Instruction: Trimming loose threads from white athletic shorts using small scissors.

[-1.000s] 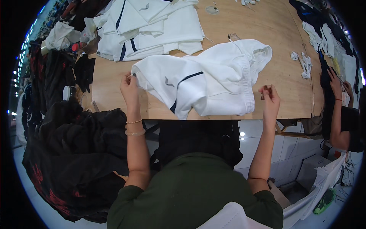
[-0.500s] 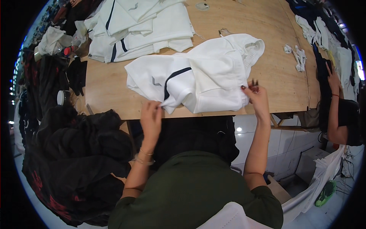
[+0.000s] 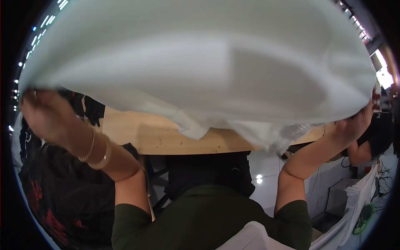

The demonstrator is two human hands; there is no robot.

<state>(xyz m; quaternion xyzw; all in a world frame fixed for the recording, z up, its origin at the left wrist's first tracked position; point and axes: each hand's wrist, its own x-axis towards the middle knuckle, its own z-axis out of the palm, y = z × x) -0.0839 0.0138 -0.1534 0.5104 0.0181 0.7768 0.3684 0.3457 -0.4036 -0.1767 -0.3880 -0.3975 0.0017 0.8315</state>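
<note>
A pair of white shorts [image 3: 200,54], blurred by motion, hangs raised and stretched wide above the table. It fills the upper part of the view. At its left end my left hand [image 3: 43,110] is closed on the cloth, its fingers partly smeared and dark. My right hand [image 3: 356,121] grips the opposite end, with the fingertips partly hidden by the fabric. A gathered part of the white cloth droops lower, over the table's near edge. The navy stripe seen earlier on the shorts does not show now.
The wooden table [image 3: 166,141] shows below the raised cloth. Black garments with red marks [image 3: 54,200] are heaped at my left. Another person's arm [image 3: 360,152] is at the right edge. White cloth [image 3: 354,204] hangs at the lower right, next to a green round object [image 3: 364,218].
The shorts have gone from lying on the table to being held up and spread. Both my hands have risen and moved far apart. The white stack behind is now hidden by the cloth.
</note>
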